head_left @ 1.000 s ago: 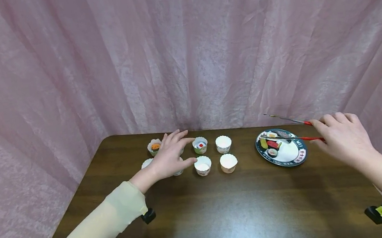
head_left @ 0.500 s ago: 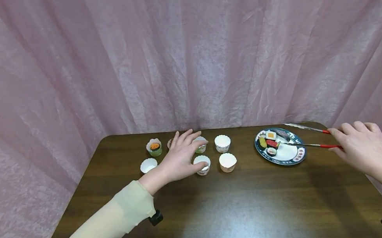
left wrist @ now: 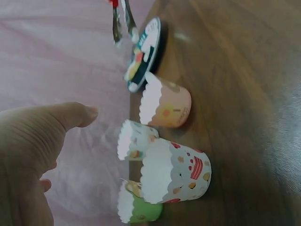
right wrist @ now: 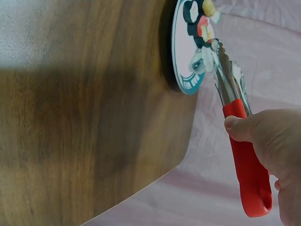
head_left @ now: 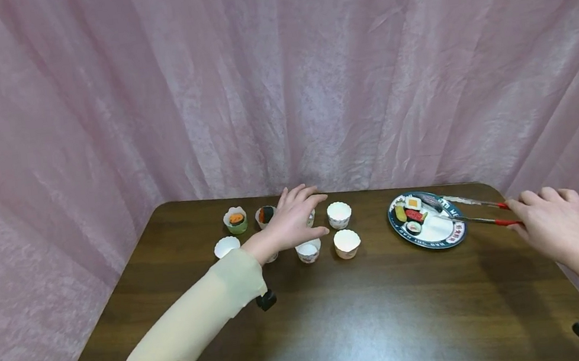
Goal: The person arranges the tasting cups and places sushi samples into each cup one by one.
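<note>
My right hand grips red-handled metal tongs. Their arms are slightly apart, and the tips overlap the right part of the round plate, near a dark grey sushi piece. Other toy sushi share the plate: a yellow piece, a red one and a small roll. My left hand hovers with fingers spread over two rows of paper cups, holding nothing. It partly covers some of them. A green cup at the far left contains an orange-topped piece.
White paper cups stand right of my left hand, with a peach cup in front. Another white cup is at the left. The brown wooden table ends at a pink curtain.
My right hand has moved right and slightly lower, drawing the tongs back across the plate; their arms are closer together. My left hand has shifted right over the cups, uncovering those at the left.
</note>
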A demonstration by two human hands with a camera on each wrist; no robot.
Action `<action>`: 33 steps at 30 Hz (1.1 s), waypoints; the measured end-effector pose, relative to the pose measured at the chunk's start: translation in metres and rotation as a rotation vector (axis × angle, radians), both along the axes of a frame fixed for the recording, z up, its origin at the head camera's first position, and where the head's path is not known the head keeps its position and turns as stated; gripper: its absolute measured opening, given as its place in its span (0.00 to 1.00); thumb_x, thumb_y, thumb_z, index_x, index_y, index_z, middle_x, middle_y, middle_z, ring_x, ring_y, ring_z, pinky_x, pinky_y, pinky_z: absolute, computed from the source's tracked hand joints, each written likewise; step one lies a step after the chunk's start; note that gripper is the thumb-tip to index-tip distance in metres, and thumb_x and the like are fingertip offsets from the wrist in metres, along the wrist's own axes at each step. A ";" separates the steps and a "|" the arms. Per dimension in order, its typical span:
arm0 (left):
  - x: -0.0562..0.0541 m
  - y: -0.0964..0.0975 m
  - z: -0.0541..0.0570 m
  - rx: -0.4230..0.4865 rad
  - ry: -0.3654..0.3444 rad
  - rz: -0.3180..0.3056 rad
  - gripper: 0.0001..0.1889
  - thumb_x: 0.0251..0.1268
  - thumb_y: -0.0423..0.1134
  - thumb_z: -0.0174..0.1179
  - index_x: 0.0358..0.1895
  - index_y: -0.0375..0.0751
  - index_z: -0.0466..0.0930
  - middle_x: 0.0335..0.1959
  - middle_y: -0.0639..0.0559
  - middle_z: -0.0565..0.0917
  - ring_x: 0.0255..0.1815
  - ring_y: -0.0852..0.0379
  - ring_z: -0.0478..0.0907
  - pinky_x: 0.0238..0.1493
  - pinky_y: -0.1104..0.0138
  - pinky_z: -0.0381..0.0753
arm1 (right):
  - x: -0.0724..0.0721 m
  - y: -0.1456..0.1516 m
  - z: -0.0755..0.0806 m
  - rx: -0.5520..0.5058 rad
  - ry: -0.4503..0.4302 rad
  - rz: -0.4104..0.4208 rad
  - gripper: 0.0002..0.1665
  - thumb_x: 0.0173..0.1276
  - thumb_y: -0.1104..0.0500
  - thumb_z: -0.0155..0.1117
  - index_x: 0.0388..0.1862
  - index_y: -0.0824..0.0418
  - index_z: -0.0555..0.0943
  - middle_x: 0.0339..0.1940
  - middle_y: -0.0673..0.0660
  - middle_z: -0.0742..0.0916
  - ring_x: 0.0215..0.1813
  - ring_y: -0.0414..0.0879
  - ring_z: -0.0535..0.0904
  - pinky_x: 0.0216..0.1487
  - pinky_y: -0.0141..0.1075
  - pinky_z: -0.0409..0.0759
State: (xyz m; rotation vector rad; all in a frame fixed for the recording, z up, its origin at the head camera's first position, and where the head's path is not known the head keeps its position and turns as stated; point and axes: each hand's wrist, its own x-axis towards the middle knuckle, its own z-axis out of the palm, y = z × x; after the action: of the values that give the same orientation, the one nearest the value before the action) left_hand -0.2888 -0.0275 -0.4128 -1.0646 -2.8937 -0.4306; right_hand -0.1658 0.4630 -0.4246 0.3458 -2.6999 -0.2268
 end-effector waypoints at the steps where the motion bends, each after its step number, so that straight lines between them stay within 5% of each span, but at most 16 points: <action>1: -0.004 0.002 -0.002 -0.012 0.004 0.006 0.40 0.65 0.58 0.69 0.78 0.53 0.65 0.81 0.47 0.59 0.83 0.43 0.45 0.78 0.40 0.38 | -0.001 0.001 -0.001 -0.004 0.001 0.004 0.28 0.48 0.56 0.81 0.48 0.66 0.84 0.35 0.60 0.82 0.39 0.64 0.76 0.38 0.62 0.67; 18: -0.038 0.026 -0.030 -0.089 -0.061 0.108 0.41 0.63 0.56 0.70 0.78 0.50 0.65 0.81 0.46 0.59 0.83 0.43 0.43 0.78 0.40 0.36 | -0.014 -0.001 -0.012 -0.066 -0.132 -0.100 0.25 0.55 0.55 0.78 0.48 0.67 0.85 0.37 0.61 0.84 0.41 0.63 0.74 0.41 0.63 0.67; 33: -0.053 0.044 -0.043 -0.163 -0.081 0.152 0.40 0.63 0.60 0.68 0.77 0.52 0.68 0.81 0.45 0.58 0.83 0.41 0.43 0.77 0.38 0.36 | -0.021 -0.006 -0.021 -0.122 -0.145 -0.132 0.26 0.57 0.53 0.77 0.49 0.68 0.85 0.35 0.61 0.82 0.39 0.63 0.73 0.41 0.62 0.66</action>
State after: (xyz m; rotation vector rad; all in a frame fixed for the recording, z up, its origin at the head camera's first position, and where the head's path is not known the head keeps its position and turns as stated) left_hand -0.3423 0.0162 -0.4558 -0.8540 -3.0988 -0.2406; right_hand -0.1864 0.4569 -0.4454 0.1533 -2.8669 -0.0766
